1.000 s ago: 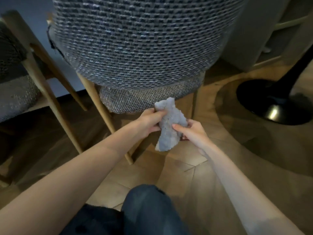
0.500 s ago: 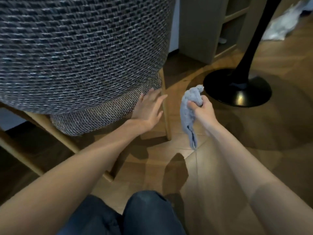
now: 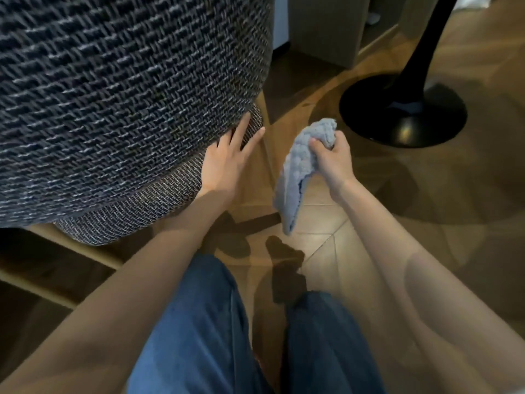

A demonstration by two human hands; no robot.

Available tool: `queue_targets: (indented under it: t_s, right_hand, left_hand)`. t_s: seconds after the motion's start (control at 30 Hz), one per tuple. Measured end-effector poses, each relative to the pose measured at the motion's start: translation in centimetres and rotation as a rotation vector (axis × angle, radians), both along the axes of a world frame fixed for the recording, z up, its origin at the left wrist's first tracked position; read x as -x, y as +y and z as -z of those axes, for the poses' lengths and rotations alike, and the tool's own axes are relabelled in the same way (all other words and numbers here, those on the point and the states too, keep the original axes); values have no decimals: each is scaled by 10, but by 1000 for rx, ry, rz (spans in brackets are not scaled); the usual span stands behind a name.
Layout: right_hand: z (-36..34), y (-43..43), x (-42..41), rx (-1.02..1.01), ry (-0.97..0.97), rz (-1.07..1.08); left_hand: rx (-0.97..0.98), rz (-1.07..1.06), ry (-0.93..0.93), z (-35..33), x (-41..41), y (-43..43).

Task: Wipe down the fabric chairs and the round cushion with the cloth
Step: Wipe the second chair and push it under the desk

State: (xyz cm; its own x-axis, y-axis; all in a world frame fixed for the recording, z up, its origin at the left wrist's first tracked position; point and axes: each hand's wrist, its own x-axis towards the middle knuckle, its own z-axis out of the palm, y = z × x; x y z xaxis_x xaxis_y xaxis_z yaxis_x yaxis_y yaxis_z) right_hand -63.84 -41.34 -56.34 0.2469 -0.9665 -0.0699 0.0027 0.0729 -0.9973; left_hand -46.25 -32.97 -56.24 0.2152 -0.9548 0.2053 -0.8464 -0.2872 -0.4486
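Since 0.5 s ago the cloth [image 3: 301, 166] left the left hand [image 3: 227, 157], now flat-fingered against the chair [image 3: 127, 109]; right hand [image 3: 331, 157] grips it bunched beside the chair. Better to spread it before wiping.

Scanning my feed: no readable text, label, brand, number. Nothing legible on chair fabric [image 3: 113, 95], cloth [image 3: 301, 166], black pedestal base [image 3: 403, 129].

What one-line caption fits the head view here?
Left hand rests open against the woven fabric chair while the right hand grips a blue cloth beside it.
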Motion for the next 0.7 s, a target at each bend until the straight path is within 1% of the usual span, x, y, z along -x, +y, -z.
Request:
queue_targets:
  t_s: [0.13,0.23,0.3,0.37,0.43,0.5,0.57,0.63,0.67,0.7]
  right_hand:
    - [-2,-24,-15,15,-68,24]
    - [-8,-47,-28,7,-76,16]
    - [-16,-61,-35,5,-119,-25]
    - [-23,-76,-45,-38,-200,-75]
    - [-29,-86,-59,-109,-320,-142]
    - [-33,-90,-75,-194,-454,-208]
    - [-30,-90,-87,-301,-546,-302]
    - [-28,-88,-94,-383,-546,-347]
    - [-26,-87,-96,-341,-506,-362]
    - [-24,-86,-98,-247,-454,-383]
  left_hand:
    - [60,-41,2,8,6,-4]
    - [186,-4,-38,15,13,-8]
    - [286,32,-54,19,15,-12]
    - [333,45,-35,18,15,-14]
    - [366,91,-6,15,15,-12]
    - [378,127,82,8,14,-14]
    - [382,140,147,2,13,-18]
    - [383,160,161,-3,11,-23]
    - [369,166,167,-4,10,-25]
    - [352,166,173,-5,10,-26]
